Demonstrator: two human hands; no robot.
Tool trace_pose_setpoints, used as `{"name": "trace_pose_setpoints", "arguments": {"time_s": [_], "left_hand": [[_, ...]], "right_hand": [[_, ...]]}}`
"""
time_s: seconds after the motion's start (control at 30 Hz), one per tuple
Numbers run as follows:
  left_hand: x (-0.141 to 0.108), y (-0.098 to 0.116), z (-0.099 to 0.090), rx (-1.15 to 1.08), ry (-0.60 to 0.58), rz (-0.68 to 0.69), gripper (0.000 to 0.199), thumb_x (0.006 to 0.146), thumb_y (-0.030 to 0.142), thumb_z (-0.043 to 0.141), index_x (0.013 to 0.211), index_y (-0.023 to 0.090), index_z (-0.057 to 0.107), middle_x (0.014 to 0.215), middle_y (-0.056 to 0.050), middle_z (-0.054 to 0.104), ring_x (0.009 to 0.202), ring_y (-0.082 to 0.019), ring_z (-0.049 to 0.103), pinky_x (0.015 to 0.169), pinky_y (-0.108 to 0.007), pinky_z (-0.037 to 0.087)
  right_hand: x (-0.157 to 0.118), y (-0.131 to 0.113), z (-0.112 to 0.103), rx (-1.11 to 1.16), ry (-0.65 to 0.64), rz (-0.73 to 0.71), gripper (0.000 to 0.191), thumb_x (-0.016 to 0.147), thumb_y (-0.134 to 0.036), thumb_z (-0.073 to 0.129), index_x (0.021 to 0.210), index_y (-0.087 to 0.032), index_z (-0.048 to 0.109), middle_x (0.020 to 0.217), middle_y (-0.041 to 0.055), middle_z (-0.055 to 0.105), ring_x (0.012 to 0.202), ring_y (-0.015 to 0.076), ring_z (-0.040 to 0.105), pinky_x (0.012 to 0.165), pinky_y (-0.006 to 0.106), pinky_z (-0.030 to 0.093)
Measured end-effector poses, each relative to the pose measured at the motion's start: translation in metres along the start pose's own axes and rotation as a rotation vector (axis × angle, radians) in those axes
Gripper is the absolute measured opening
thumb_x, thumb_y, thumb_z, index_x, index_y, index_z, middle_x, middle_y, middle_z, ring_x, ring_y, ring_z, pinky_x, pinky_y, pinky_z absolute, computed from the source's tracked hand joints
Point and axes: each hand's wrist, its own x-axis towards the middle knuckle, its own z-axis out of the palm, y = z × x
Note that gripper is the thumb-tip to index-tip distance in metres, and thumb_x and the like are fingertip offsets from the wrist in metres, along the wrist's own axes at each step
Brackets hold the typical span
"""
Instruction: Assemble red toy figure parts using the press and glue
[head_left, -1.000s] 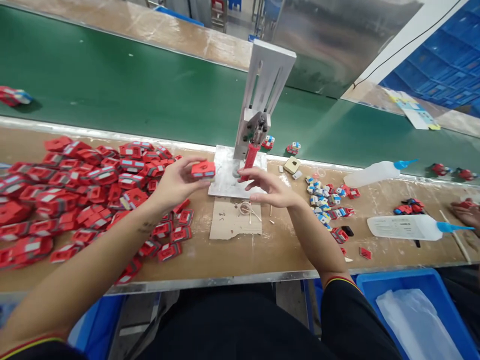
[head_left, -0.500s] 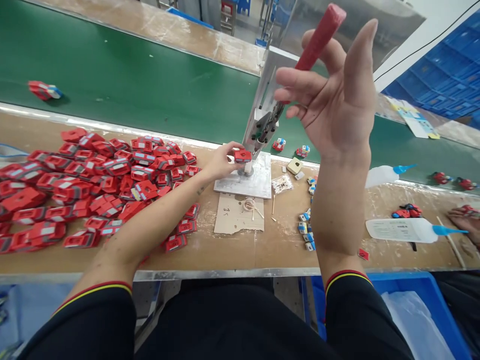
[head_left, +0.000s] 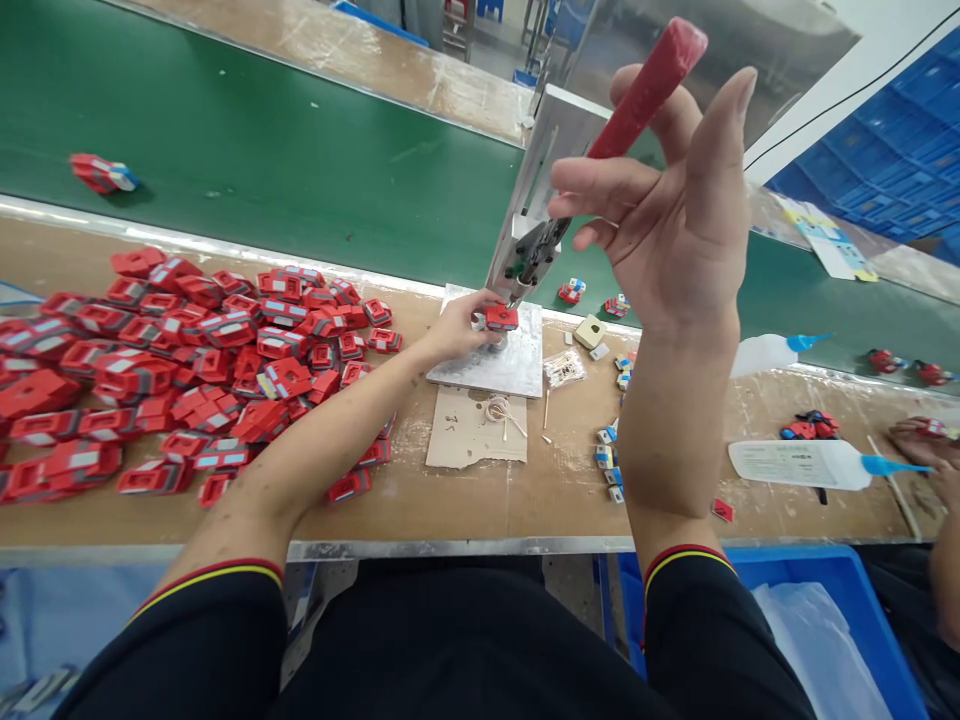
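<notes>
My left hand [head_left: 459,328] pinches a small red toy car body [head_left: 502,317] between thumb and fingers. That part sits under the tip of a metal toggle press [head_left: 536,250], just over the round fixture [head_left: 493,342] on its plate [head_left: 491,372]. Whether part and fixture touch, I cannot tell. High on the right, my right hand [head_left: 671,210] has the press's red lever handle [head_left: 645,90] running between its fingers, with the thumb sticking up. The handle's lower end is hidden behind the fingers.
A heap of red car bodies [head_left: 172,350] covers the bench's left. Cotton swabs [head_left: 564,368], small blue-and-white parts [head_left: 606,457] and a squeeze bottle [head_left: 799,462] lie to the right. A green conveyor [head_left: 337,180] runs behind. A co-worker's hand [head_left: 922,440] is at far right.
My left hand has shifted slightly right with the red car body, closer under the press tip. My right hand and the lever handle have come down a little.
</notes>
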Motion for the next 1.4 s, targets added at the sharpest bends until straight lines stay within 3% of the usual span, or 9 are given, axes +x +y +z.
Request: {"name": "trace_pose_setpoints", "arguments": {"time_s": [0.1, 0.3, 0.4, 0.57, 0.7, 0.9, 1.03, 1.3, 1.4], "left_hand": [[-0.001, 0.000, 0.000, -0.048, -0.030, -0.006, 0.053, 0.074, 0.016, 0.084, 0.124, 0.023, 0.066, 0.123, -0.009, 0.080, 0.106, -0.024, 0.075, 0.096, -0.041, 0.059], [-0.005, 0.008, -0.002, -0.027, -0.015, 0.035, 0.050, 0.075, 0.019, 0.084, 0.122, 0.023, 0.069, 0.122, -0.009, 0.080, 0.111, -0.027, 0.075, 0.096, -0.042, 0.060], [-0.004, 0.009, -0.002, 0.008, -0.020, 0.048, 0.051, 0.076, 0.020, 0.082, 0.125, 0.021, 0.068, 0.122, -0.009, 0.080, 0.110, -0.027, 0.075, 0.092, -0.041, 0.059], [-0.002, 0.007, 0.000, -0.017, -0.018, 0.050, 0.050, 0.076, 0.020, 0.080, 0.124, 0.022, 0.068, 0.123, -0.008, 0.080, 0.111, -0.026, 0.075, 0.093, -0.039, 0.059], [-0.003, 0.005, 0.002, 0.002, -0.002, 0.026, 0.051, 0.075, 0.018, 0.080, 0.124, 0.022, 0.068, 0.123, -0.007, 0.081, 0.112, -0.026, 0.074, 0.091, -0.039, 0.059], [-0.007, 0.004, 0.004, 0.008, 0.002, 0.031, 0.050, 0.079, 0.018, 0.077, 0.128, 0.023, 0.067, 0.125, -0.007, 0.080, 0.112, -0.026, 0.075, 0.097, -0.041, 0.060], [-0.010, 0.006, 0.006, 0.025, 0.026, 0.027, 0.049, 0.079, 0.016, 0.076, 0.127, 0.025, 0.068, 0.126, -0.006, 0.080, 0.115, -0.026, 0.074, 0.100, -0.043, 0.060], [-0.008, 0.008, 0.007, 0.040, 0.028, 0.030, 0.047, 0.080, 0.017, 0.078, 0.125, 0.024, 0.067, 0.120, -0.005, 0.081, 0.111, -0.027, 0.075, 0.100, -0.043, 0.060], [-0.006, 0.006, 0.006, 0.042, 0.018, 0.027, 0.048, 0.078, 0.015, 0.079, 0.124, 0.024, 0.067, 0.120, -0.005, 0.081, 0.111, -0.027, 0.075, 0.097, -0.041, 0.060]], "right_hand": [[-0.018, 0.005, 0.001, -0.025, -0.019, 0.008, 0.083, 0.063, -0.094, 0.076, 0.125, -0.040, 0.064, 0.096, 0.0060, 0.084, 0.106, 0.0364, 0.081, 0.070, 0.044, 0.063], [-0.072, 0.028, 0.006, 0.022, -0.045, -0.054, 0.059, 0.087, -0.080, 0.072, 0.120, -0.032, 0.070, 0.108, 0.0055, 0.083, 0.088, 0.0270, 0.081, 0.066, 0.040, 0.064], [-0.087, 0.038, 0.006, -0.051, -0.064, 0.000, 0.061, 0.089, -0.083, 0.066, 0.123, -0.032, 0.067, 0.095, 0.0040, 0.080, 0.084, 0.0270, 0.079, 0.073, 0.044, 0.066], [-0.095, 0.051, 0.004, -0.080, -0.094, 0.066, 0.065, 0.088, -0.087, 0.063, 0.123, -0.031, 0.064, 0.091, 0.0042, 0.074, 0.088, 0.0280, 0.079, 0.077, 0.047, 0.067], [-0.102, 0.068, 0.004, 0.003, -0.140, 0.072, 0.056, 0.091, -0.078, 0.067, 0.121, -0.031, 0.063, 0.091, 0.0041, 0.075, 0.094, 0.0283, 0.081, 0.074, 0.043, 0.066], [-0.108, 0.088, 0.011, 0.083, -0.156, 0.080, 0.042, 0.093, -0.059, 0.077, 0.123, -0.035, 0.058, 0.090, -0.0005, 0.075, 0.082, 0.0222, 0.080, 0.064, 0.035, 0.062], [-0.107, 0.088, 0.015, 0.116, -0.075, 0.190, 0.062, 0.085, -0.054, 0.087, 0.131, -0.038, 0.048, 0.087, -0.0025, 0.075, 0.078, 0.0236, 0.079, 0.060, 0.036, 0.061], [-0.105, 0.065, 0.014, 0.143, -0.040, 0.256, 0.059, 0.083, -0.063, 0.085, 0.117, -0.032, 0.048, 0.068, -0.0058, 0.071, 0.067, 0.0223, 0.075, 0.055, 0.033, 0.056], [-0.106, 0.069, 0.014, 0.158, -0.018, 0.259, 0.060, 0.082, -0.063, 0.085, 0.116, -0.032, 0.047, 0.065, -0.0076, 0.068, 0.064, 0.0211, 0.074, 0.053, 0.031, 0.053]]}}
